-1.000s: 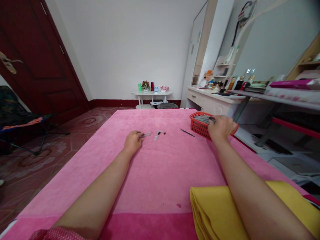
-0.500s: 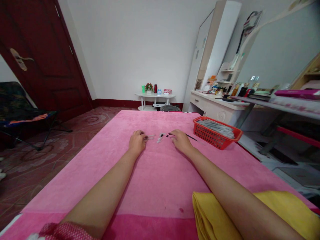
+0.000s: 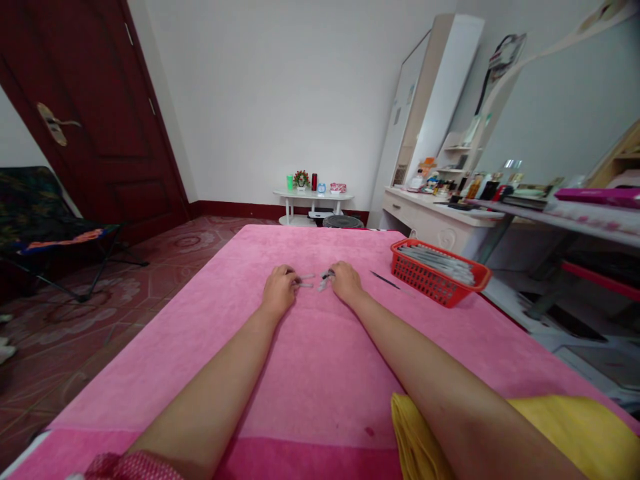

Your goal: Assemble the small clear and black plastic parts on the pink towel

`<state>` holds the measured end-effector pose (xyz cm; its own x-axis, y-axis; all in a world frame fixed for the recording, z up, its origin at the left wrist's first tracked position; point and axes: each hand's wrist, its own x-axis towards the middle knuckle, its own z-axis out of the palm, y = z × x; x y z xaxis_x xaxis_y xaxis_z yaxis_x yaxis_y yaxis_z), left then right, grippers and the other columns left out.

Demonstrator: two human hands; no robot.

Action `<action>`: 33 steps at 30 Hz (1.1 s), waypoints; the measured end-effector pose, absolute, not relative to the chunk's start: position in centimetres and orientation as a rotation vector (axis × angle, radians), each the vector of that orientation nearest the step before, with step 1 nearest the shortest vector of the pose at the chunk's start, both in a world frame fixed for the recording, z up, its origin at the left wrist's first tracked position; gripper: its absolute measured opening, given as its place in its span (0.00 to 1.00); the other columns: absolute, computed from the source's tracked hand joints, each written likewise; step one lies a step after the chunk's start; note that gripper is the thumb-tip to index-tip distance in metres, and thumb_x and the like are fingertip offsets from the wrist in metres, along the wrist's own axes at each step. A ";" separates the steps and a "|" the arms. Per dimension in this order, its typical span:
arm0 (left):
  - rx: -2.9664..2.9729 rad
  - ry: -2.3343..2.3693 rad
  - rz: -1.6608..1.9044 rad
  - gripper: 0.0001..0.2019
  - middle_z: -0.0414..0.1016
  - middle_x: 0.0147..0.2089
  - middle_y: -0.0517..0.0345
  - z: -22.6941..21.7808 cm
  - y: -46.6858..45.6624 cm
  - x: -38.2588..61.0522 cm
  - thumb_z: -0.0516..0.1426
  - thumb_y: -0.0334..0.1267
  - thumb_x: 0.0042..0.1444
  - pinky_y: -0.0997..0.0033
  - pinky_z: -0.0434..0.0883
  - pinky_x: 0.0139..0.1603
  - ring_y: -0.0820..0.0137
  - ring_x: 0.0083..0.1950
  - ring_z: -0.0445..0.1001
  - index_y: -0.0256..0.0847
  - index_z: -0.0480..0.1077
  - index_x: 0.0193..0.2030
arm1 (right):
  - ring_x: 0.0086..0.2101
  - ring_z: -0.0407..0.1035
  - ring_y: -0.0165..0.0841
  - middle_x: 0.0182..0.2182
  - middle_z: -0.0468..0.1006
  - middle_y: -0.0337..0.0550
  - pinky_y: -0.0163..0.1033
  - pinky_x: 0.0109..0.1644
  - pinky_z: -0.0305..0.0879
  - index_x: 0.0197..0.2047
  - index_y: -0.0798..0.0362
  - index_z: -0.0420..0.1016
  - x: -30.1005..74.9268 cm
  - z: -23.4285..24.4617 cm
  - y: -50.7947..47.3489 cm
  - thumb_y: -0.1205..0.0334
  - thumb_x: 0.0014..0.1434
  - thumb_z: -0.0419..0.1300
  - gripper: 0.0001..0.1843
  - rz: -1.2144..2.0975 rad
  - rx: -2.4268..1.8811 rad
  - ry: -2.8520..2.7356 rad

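My left hand [image 3: 280, 291] rests on the pink cloth [image 3: 320, 373], fingers curled round a clear pen barrel [image 3: 305, 281] that sticks out to the right. My right hand [image 3: 345, 283] lies close beside it, fingers closed on small pen parts [image 3: 326, 277]; what exactly they pinch is too small to make out. A thin black refill [image 3: 385, 280] lies on the cloth to the right of my right hand. Further right stands a red basket [image 3: 440, 293] holding several grey pens.
A yellow folded cloth [image 3: 565, 433] lies under my right forearm at the near right. A white dresser [image 3: 430, 213] with bottles and a shelf unit stand beyond the basket. A small white table [image 3: 313, 200] is at the far wall, a dark door [image 3: 95, 133] and folding chair [image 3: 45, 233] at the left.
My right hand left the red basket and moved left across the cloth to the small parts beside my left hand. My left hand stayed holding the barrel. The view tilted slightly.
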<state>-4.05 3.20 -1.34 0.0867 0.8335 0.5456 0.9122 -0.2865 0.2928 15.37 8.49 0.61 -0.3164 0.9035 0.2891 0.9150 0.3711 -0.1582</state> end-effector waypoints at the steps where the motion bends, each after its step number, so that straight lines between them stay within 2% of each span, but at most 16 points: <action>1: -2.231 -1.796 -0.977 0.08 0.70 0.43 0.51 -1.3 3.2 -4.0 0.56 0.31 0.49 0.65 0.67 0.49 0.63 0.47 0.66 0.41 0.76 0.33 | 0.46 0.64 0.37 0.43 0.72 0.51 0.37 0.45 0.60 0.43 0.54 0.74 15.5 0.7 8.4 0.64 0.59 0.52 0.12 -0.060 -1.593 -2.313; 9: -2.306 -1.731 -1.011 0.08 0.72 0.39 0.52 -1.2 3.3 -4.0 0.56 0.30 0.49 0.65 0.67 0.47 0.64 0.44 0.68 0.41 0.75 0.33 | 0.43 0.66 0.37 0.39 0.74 0.49 0.37 0.44 0.59 0.37 0.55 0.76 17.1 1.6 5.7 0.64 0.56 0.54 0.10 -0.133 -1.461 -2.416; 14: -2.321 -1.702 -1.020 0.07 0.75 0.36 0.53 -1.3 3.3 -4.0 0.55 0.30 0.50 0.66 0.66 0.44 0.65 0.41 0.69 0.40 0.74 0.35 | 0.44 0.65 0.36 0.42 0.74 0.46 0.38 0.48 0.58 0.43 0.52 0.74 19.4 1.6 4.7 0.57 0.54 0.57 0.14 -0.142 -1.334 -2.341; 17: -2.330 -1.689 -1.035 0.07 0.76 0.36 0.53 -1.4 3.3 -4.1 0.55 0.31 0.50 0.66 0.66 0.44 0.65 0.41 0.69 0.40 0.74 0.35 | 0.45 0.66 0.36 0.44 0.73 0.49 0.38 0.49 0.59 0.46 0.54 0.73 22.3 1.4 5.6 0.62 0.57 0.53 0.15 -0.207 -1.492 -2.144; 20: -2.322 -1.694 -1.051 0.08 0.76 0.37 0.53 -1.3 3.2 -4.0 0.55 0.31 0.51 0.66 0.66 0.44 0.65 0.41 0.69 0.39 0.74 0.37 | 0.45 0.67 0.38 0.42 0.73 0.52 0.39 0.45 0.62 0.45 0.55 0.74 25.6 0.9 6.8 0.69 0.56 0.51 0.16 -0.317 -1.808 -1.995; 25: -2.326 -1.673 -1.036 0.10 0.75 0.38 0.52 -0.8 2.8 -3.7 0.53 0.31 0.53 0.66 0.66 0.44 0.65 0.41 0.69 0.38 0.74 0.40 | 0.38 0.70 0.42 0.36 0.75 0.56 0.42 0.37 0.64 0.38 0.56 0.77 28.1 0.2 7.7 0.64 0.55 0.56 0.10 -0.324 -1.959 -1.944; 33: -2.426 -1.604 -1.068 0.12 0.74 0.36 0.52 -0.7 2.5 -3.2 0.54 0.30 0.53 0.67 0.65 0.44 0.66 0.41 0.68 0.40 0.75 0.42 | 0.41 0.69 0.38 0.38 0.76 0.52 0.40 0.42 0.62 0.38 0.54 0.76 26.5 1.4 6.7 0.64 0.58 0.53 0.10 -0.358 -1.847 -1.971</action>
<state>-3.15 2.50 -0.65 0.2267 0.7954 0.5621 0.8255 -0.4631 0.3224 26.54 6.70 1.35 -0.0349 0.8853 0.4638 0.9919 0.0875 -0.0925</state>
